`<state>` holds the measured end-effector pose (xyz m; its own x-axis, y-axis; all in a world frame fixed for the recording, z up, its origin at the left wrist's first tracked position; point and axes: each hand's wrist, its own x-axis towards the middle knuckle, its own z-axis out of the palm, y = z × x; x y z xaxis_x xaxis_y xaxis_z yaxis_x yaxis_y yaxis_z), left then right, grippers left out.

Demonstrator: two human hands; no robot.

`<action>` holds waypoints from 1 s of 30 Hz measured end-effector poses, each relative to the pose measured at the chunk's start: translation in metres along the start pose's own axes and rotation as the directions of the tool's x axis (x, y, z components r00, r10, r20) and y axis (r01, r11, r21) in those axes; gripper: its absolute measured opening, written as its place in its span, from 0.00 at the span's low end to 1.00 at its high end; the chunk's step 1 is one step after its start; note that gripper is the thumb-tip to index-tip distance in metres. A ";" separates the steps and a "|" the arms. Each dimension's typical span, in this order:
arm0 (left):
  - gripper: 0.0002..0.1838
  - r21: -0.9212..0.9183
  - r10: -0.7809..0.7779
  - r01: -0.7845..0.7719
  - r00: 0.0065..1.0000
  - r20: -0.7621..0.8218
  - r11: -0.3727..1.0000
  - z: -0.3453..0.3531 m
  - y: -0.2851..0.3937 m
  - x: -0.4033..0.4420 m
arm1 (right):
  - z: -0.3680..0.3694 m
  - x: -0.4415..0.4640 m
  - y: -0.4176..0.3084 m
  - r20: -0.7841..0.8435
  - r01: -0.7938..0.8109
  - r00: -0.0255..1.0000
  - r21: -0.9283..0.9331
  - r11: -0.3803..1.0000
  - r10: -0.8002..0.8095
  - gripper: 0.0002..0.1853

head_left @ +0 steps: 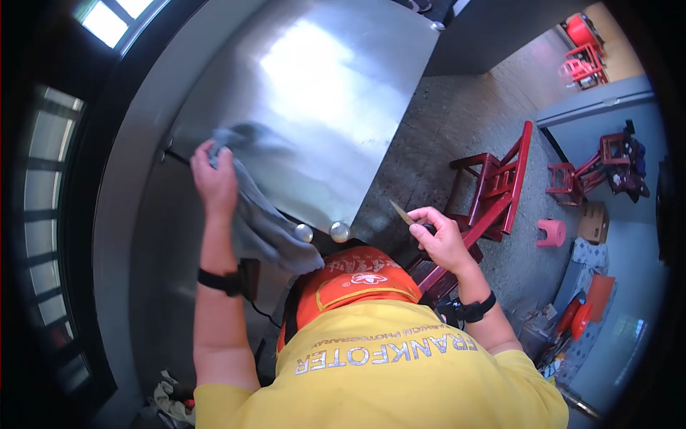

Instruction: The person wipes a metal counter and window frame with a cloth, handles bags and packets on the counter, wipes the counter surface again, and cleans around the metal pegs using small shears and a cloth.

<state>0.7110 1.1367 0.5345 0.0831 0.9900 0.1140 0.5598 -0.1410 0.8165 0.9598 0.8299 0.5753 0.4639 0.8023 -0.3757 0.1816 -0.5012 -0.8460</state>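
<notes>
My left hand (216,179) grips one end of a grey cloth (261,214) at the left edge of a shiny metal table (336,136). The cloth hangs over the table's near edge down to my orange apron (357,275). To the right, my right hand (437,239) is closed on a small pointed knife (401,212), its blade pointing up and left, off the table's right side. Two round metal knobs, a smaller one (304,232) and a larger one (339,231), sit at the near corner of the table.
A red wooden chair (493,186) stands on the floor right of the table. Farther right are more red chairs (564,182), a pink stool (551,232) and a cardboard box (593,222). A barred window (53,214) is at the left.
</notes>
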 end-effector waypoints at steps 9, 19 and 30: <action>0.19 0.122 0.610 -0.631 0.774 0.171 0.766 0.167 -0.016 0.023 | -0.012 -0.020 0.034 -0.118 -0.101 0.986 0.145 0.984 0.118 0.12; 0.19 -0.289 0.640 -0.668 0.364 0.677 0.686 0.160 0.035 -0.109 | -0.018 -0.026 0.036 -0.187 -0.094 0.975 0.151 0.984 0.122 0.11; 0.18 0.186 0.527 -0.669 0.701 0.481 0.720 0.204 0.051 -0.046 | 0.012 -0.058 0.136 -0.327 -0.193 0.929 -0.035 0.981 0.171 0.11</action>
<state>0.9045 1.0833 0.4557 0.7495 0.6176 0.2383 0.5005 -0.7643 0.4067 0.9476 0.7192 0.4779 0.7459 0.5536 -0.3704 0.1189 -0.6578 -0.7437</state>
